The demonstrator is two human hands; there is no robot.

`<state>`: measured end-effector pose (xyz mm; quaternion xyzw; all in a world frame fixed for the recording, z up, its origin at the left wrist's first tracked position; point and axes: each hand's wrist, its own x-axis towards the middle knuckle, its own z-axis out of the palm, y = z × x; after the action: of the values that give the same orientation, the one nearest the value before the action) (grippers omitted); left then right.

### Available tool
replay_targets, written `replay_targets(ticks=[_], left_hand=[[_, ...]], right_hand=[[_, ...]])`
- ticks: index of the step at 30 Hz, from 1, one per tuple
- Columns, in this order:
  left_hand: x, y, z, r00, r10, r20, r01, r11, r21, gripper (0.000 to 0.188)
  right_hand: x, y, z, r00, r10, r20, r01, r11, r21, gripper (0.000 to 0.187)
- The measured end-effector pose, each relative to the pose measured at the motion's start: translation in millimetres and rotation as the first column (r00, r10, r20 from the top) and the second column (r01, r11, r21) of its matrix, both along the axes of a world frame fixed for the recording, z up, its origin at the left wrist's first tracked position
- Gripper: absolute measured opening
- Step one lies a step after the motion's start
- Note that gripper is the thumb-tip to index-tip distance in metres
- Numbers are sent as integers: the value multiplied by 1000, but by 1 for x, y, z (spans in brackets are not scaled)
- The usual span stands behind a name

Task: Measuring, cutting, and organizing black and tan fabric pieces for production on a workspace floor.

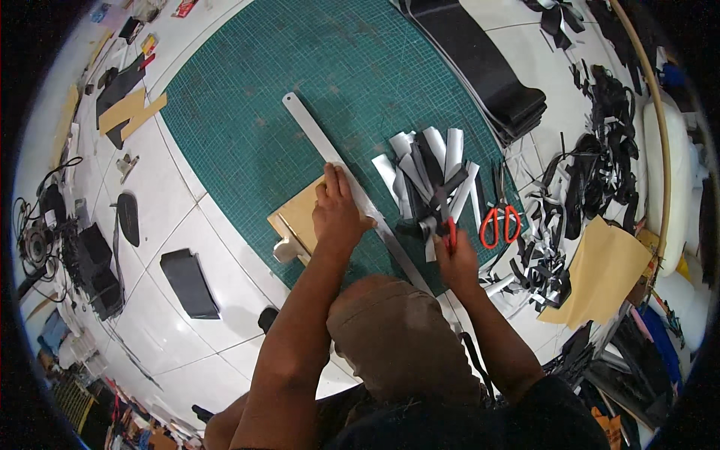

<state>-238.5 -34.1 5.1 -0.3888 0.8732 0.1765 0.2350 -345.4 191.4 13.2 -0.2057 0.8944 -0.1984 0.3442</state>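
My left hand lies flat with its fingers stretched out, pressing on a long steel ruler and a tan card pattern beside it. A metal bulldog clip is on the card's lower left edge. To the right, my right hand is closed around a red utility knife, whose blade is hard to make out. Just beyond it lies a pile of black and white strips. Red-handled scissors rest right of the strips. All these lie on a green cutting mat.
Folded black material lies across the mat's far right edge. Black and white scraps heap up at the right, beside a tan sheet. A black folded piece sits on the tiled floor at left, near cables and tools.
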Motion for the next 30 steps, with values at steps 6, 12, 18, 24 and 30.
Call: replay_targets(ticks=[6,12,18,24,30], left_hand=[[-5,1,1,999,-10,33,9,1000,6,126],[-5,1,4,996,1,94,0,1000,-12,130],[-2,3,-4,998,-5,63,8,999,-36,128],[-2,2,3,999,16,32,-15,999,-34,127],[5,-1,-2,997,43,-66,-43,999,10,128]], right_hand=[[-54,-72,-25,903,-95,-418,-27,961,-276,79],[-33,-119,-37,935,83,-344,-97,995,-23,91],[-38,-95,-48,870,127,-476,-238,954,-182,65],[-59,-75,-51,856,116,-505,-261,938,-227,40],[-54,-25,-38,922,292,-253,-328,938,-111,29]])
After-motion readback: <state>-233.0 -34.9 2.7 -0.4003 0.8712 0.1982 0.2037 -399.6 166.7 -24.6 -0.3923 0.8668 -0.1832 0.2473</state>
